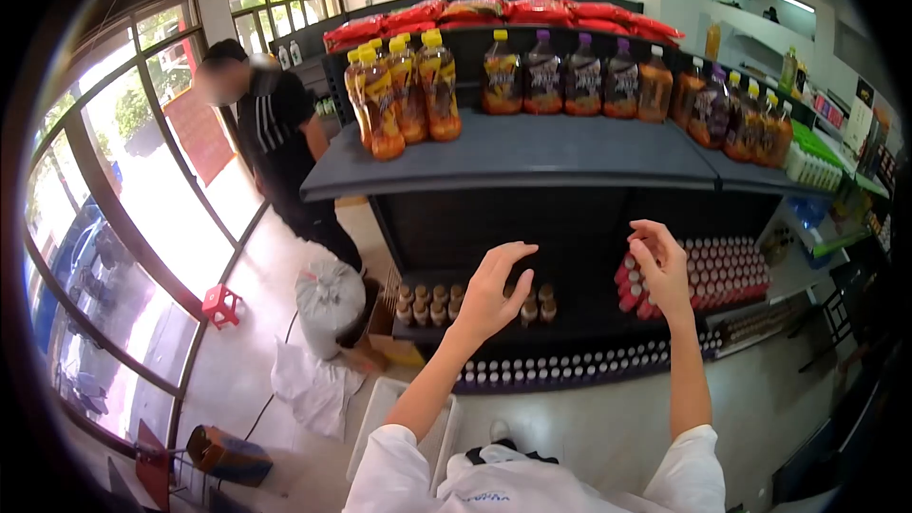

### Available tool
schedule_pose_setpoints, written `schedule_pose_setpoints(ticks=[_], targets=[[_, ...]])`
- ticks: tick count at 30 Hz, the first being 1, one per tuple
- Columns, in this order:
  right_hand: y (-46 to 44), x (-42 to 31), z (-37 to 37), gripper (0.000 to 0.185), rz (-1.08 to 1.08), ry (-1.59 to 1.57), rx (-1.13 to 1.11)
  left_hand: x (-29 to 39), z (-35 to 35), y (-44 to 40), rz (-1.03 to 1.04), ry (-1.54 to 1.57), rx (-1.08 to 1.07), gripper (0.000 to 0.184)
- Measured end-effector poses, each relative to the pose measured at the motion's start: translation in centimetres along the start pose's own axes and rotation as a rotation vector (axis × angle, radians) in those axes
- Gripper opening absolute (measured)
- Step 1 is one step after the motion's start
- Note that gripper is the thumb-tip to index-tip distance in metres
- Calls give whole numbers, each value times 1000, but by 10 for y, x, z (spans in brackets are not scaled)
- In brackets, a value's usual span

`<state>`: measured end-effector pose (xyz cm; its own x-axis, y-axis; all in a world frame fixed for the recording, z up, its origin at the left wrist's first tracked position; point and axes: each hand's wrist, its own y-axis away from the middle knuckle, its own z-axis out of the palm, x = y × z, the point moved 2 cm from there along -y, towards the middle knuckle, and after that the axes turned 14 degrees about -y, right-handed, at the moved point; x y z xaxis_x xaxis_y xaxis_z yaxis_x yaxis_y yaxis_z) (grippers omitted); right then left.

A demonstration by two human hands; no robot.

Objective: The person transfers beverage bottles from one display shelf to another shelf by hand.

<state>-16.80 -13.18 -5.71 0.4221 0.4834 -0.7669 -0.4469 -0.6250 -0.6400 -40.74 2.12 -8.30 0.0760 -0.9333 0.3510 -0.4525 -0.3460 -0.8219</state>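
My left hand is raised in front of the shelf unit, thumb and fingers apart, holding nothing. To its right, my right hand is held up with the fingers curved and parted, also with nothing in it. Above both hands runs the dark grey top shelf. Yellow-capped drink bottles stand grouped at its left end. Further along are purple-capped bottles in a row. Behind my right hand, red-and-white capped bottles fill part of the lower shelf. Brown-capped bottles stand behind my left hand.
Red bags lie along the highest tier. At left, a person in black stands by the windows near a tied white sack. A red stool and a white bin are on the floor. White-capped bottles line the bottom shelf.
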Motion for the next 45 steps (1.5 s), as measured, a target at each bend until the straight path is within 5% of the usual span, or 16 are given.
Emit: schedule_pose_setpoints(ticks=[8,10,14,16,17,20,26,28,32,36,40,43,45], targets=[[-181,-11,62,39,-145,387,-303,-70,13,-189,60,-147,121,44],[-237,22,74,42,-433,486,-309,-110,29,-227,-69,-209,48,51],[-353,75,114,54,-544,593,-298,-195,62,-292,-473,-307,-278,78],[-372,67,136,67,-105,386,-323,-249,93,-319,-483,-243,-337,89],[-399,96,141,73,-146,396,-356,-231,92,-316,-535,-274,-220,93],[-414,100,162,80,119,435,-459,-230,114,-304,-487,-372,7,88],[-437,138,158,84,-169,414,-387,-220,101,-290,-441,-344,48,84],[-443,149,157,83,-465,664,-301,-218,104,-288,-426,-401,54,88],[-408,106,162,91,-496,647,-359,-211,102,-289,-465,-522,-2,96],[-385,97,156,88,-401,595,-423,-203,113,-293,-458,-879,175,52],[-348,68,154,73,-452,578,-417,-179,115,-291,-502,-1046,167,32],[-310,35,144,72,-565,534,-358,-147,95,-267,-397,-998,254,32],[-288,12,134,71,-617,487,-338,-120,68,-247,-263,-862,268,50]])
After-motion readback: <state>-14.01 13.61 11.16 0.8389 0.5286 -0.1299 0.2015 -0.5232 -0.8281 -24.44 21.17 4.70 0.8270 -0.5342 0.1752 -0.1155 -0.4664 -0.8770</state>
